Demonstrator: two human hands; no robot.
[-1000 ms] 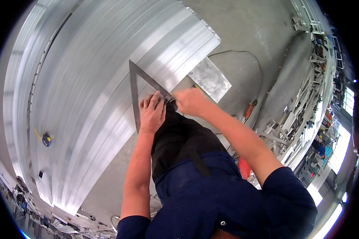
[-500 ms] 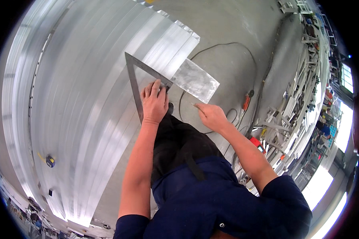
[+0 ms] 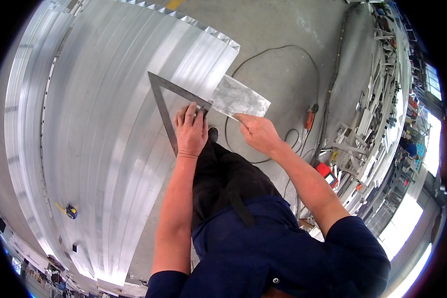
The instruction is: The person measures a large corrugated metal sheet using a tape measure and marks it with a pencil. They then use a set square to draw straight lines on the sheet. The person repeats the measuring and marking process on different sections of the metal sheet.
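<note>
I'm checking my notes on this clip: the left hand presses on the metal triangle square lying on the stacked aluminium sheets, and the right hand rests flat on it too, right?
Not quite. The left hand does press on the triangle square lying on the aluminium sheets, but the head view shows the right hand off the square, at the edge of a small loose metal sheet.

Metal workshop: stacked aluminium profiles (image 3: 99, 149), power tool (image 3: 310, 117) (corded), concrete floor (image 3: 283, 30).

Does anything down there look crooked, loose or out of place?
One loose metal sheet sticks off the end of the stacked panels, askew over the floor. A black cable loops across the concrete beside it. The left hand presses the square flat.
</note>
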